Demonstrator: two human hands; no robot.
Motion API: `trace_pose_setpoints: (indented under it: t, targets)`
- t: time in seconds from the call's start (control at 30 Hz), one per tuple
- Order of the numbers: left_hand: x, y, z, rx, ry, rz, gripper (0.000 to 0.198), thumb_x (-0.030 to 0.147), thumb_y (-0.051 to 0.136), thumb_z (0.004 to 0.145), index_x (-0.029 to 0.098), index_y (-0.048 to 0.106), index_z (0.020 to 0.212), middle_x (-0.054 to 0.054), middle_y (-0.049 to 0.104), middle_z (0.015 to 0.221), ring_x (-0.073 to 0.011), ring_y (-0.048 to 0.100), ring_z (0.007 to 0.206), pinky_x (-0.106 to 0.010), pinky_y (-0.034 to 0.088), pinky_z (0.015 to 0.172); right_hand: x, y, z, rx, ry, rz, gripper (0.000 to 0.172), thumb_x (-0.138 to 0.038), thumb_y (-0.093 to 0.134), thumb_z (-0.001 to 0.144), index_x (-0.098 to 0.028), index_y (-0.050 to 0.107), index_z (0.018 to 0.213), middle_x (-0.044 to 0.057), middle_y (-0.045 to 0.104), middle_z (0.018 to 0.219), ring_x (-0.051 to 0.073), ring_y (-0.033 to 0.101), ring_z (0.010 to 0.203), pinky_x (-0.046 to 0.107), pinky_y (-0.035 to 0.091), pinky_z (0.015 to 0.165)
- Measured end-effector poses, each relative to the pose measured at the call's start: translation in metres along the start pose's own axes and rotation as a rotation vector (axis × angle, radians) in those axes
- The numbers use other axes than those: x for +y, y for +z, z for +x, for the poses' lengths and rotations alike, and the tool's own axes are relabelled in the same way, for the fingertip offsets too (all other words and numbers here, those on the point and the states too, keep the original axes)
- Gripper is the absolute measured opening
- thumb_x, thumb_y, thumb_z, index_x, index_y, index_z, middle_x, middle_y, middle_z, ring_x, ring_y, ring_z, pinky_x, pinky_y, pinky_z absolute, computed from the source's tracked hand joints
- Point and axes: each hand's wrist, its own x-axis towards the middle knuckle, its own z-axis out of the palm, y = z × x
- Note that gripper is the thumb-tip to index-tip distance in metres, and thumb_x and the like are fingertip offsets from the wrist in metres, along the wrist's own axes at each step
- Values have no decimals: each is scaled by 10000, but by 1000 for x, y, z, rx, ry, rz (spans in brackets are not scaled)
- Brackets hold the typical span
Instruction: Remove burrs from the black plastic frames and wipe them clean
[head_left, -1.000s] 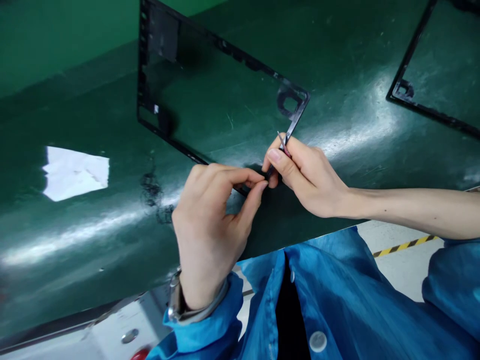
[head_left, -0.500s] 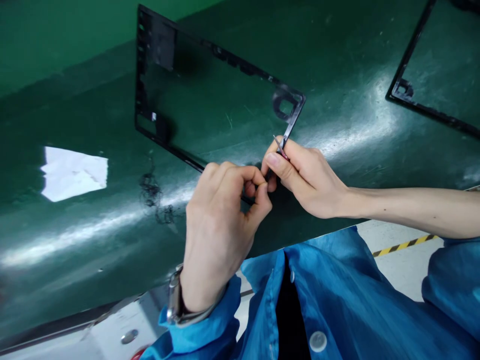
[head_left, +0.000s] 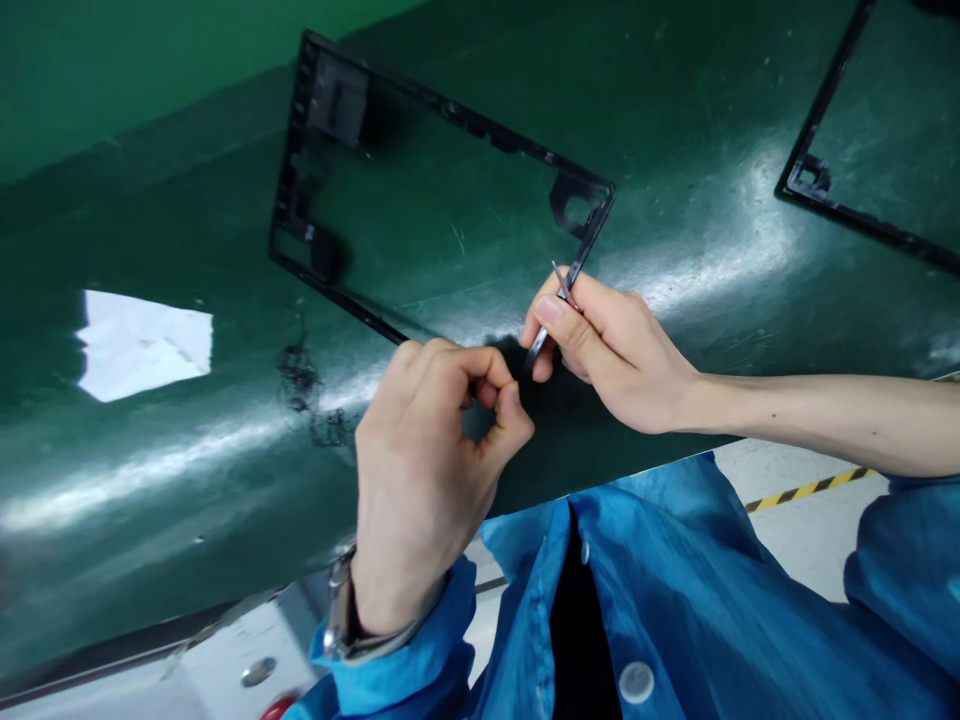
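A thin black rectangular frame (head_left: 442, 105) lies flat on the glossy green surface (head_left: 187, 420). My left hand (head_left: 424, 470) is curled over the frame's near corner, thumb and forefinger pinched together; what they hold is hidden. Just to its right, my right hand (head_left: 615, 345) grips a thin metal tool (head_left: 559, 285) like tweezers, its tip pointing down at the same corner. The two hands nearly touch.
A second black frame (head_left: 825, 190) lies at the upper right, partly cut off. A bright reflection patch (head_left: 139, 345) shows on the left of the green surface. My blue coat (head_left: 675, 600) fills the lower right, with floor and a yellow-black stripe (head_left: 806, 490) beyond.
My left hand has curled tighter and drawn slightly back toward me from the corner. The frame has turned a little, its left end swinging right. My right hand has barely moved.
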Motion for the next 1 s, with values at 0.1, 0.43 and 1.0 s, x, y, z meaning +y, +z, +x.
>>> trace_pose_setpoints:
  t: [0.1,0.43,1.0]
  targets:
    - [-1,1,-4,80,-8,-7,156,136,696,989,283,646,974,41,686,908,-164,638,841,-348,537,816,0,1,0,1,2,10,509,-646,557,1192,-168,651,1043,-40,708,789,74,690,814,226,516,859]
    - [0,25,6,186,23,-280,149,157,645,1081,297,621,1037,34,766,1007,-131,730,832,-295,539,725,1,2,0,-7,10,21,485,-643,549,1201,-197,608,1022,-32,697,814,92,670,828,230,507,807]
    - [-7,4,-4,200,91,57,141,208,730,1103,329,801,1124,20,779,962,-166,681,786,-355,526,763,2,1,0,-10,-6,22,545,-688,530,1186,-173,636,1043,-33,710,812,68,687,795,210,512,777]
